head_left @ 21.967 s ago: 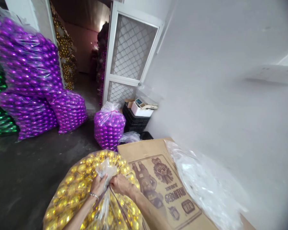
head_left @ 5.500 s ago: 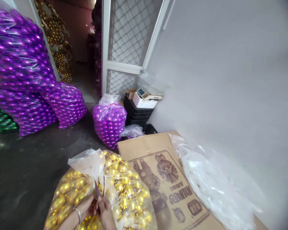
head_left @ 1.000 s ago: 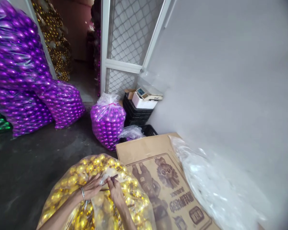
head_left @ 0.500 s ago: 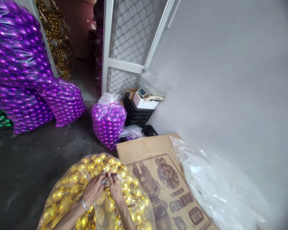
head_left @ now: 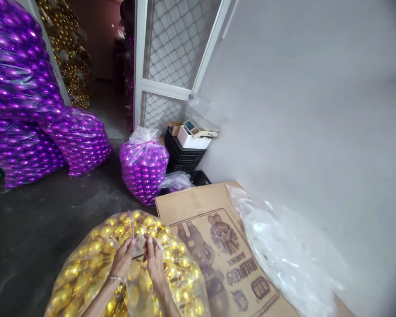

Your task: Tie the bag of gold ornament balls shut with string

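- The gold bag, a clear sack full of shiny gold balls, sits on the dark floor at the bottom of the view, just beside the cardboard.
- The left hand and the right hand lie close together on top of the gold bag, fingers pinched on the gathered plastic neck between them.
- A bracelet circles the left wrist.
- The cardboard lies flat to the right, printed side up, with a heap of clear plastic on it against the wall.
- A tied purple bag stands further off on the floor, next to a black crate that carries a scale.
- Big purple bags are piled at the left, near a mesh door.
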Demonstrator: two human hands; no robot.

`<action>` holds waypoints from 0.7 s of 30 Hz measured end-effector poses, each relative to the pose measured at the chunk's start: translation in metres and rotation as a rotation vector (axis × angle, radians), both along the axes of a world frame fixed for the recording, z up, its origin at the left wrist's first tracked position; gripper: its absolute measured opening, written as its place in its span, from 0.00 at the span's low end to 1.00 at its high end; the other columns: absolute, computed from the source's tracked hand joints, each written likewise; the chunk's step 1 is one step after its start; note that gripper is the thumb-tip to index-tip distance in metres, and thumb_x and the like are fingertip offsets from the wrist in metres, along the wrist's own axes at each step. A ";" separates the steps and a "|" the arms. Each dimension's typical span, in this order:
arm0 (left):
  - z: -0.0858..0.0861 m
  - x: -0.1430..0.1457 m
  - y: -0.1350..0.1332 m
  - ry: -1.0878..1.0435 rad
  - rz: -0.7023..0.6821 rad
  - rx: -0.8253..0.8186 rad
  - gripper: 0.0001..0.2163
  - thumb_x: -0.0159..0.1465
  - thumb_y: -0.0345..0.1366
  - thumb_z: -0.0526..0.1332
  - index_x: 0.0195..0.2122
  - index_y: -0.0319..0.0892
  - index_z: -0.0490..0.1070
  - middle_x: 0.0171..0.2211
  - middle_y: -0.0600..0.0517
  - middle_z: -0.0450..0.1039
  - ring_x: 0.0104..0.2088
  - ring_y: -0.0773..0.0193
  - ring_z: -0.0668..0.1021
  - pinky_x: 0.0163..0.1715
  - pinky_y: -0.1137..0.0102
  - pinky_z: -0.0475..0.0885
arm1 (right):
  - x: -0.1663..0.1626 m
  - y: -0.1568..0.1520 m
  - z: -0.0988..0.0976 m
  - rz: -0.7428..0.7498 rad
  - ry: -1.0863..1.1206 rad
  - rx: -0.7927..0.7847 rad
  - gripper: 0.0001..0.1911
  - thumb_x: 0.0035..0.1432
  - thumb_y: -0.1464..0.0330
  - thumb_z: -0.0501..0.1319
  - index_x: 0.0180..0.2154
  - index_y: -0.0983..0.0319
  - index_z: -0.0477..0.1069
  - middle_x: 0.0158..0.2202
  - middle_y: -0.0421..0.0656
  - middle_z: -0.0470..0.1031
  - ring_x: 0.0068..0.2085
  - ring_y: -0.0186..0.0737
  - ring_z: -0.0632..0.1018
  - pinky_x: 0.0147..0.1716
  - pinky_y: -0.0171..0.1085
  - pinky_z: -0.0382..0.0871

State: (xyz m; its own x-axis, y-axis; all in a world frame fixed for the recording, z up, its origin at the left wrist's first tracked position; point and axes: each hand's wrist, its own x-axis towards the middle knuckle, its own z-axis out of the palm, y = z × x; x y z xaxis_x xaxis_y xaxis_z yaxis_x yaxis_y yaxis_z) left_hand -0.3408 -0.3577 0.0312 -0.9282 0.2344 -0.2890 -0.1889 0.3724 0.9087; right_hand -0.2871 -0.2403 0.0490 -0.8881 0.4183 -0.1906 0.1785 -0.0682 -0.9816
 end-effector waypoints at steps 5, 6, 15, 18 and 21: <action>-0.011 -0.016 -0.016 -0.182 0.089 0.124 0.36 0.48 0.68 0.55 0.40 0.38 0.73 0.42 0.41 0.78 0.47 0.47 0.77 0.50 0.59 0.71 | 0.011 0.002 -0.015 -0.127 -0.020 -0.284 0.29 0.53 0.38 0.51 0.25 0.56 0.65 0.18 0.34 0.49 0.19 0.35 0.56 0.20 0.38 0.58; -0.013 -0.018 -0.019 -0.202 0.087 0.142 0.36 0.46 0.68 0.57 0.40 0.37 0.73 0.43 0.41 0.77 0.47 0.47 0.77 0.50 0.59 0.71 | 0.012 0.002 -0.018 -0.141 -0.027 -0.307 0.29 0.52 0.37 0.52 0.23 0.55 0.63 0.18 0.33 0.48 0.19 0.34 0.55 0.20 0.38 0.57; -0.016 -0.013 -0.021 -0.140 -0.013 0.082 0.32 0.49 0.67 0.55 0.34 0.39 0.73 0.32 0.47 0.76 0.40 0.50 0.76 0.45 0.60 0.70 | 0.007 0.000 -0.017 -0.094 -0.069 -0.191 0.34 0.52 0.35 0.48 0.27 0.59 0.65 0.17 0.33 0.55 0.20 0.33 0.60 0.22 0.36 0.59; -0.009 -0.010 -0.017 -0.102 -0.098 0.060 0.27 0.50 0.63 0.56 0.31 0.40 0.73 0.29 0.49 0.75 0.35 0.53 0.75 0.40 0.63 0.69 | 0.013 0.000 -0.012 -0.075 -0.070 -0.126 0.33 0.56 0.38 0.48 0.29 0.60 0.68 0.17 0.34 0.58 0.20 0.34 0.61 0.23 0.35 0.58; -0.004 -0.004 -0.013 -0.068 -0.166 0.046 0.25 0.50 0.61 0.57 0.30 0.41 0.74 0.27 0.50 0.74 0.33 0.55 0.74 0.38 0.64 0.67 | 0.021 0.001 -0.005 -0.043 -0.033 -0.052 0.30 0.58 0.41 0.50 0.36 0.59 0.72 0.22 0.38 0.67 0.24 0.36 0.67 0.26 0.36 0.63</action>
State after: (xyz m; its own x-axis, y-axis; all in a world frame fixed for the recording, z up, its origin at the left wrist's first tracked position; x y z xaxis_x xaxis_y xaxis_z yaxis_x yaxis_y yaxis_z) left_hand -0.3449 -0.3711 0.0270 -0.8543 0.3972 -0.3353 -0.1897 0.3622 0.9126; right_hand -0.2665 -0.2393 0.0440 -0.8625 0.4445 -0.2418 0.2066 -0.1268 -0.9702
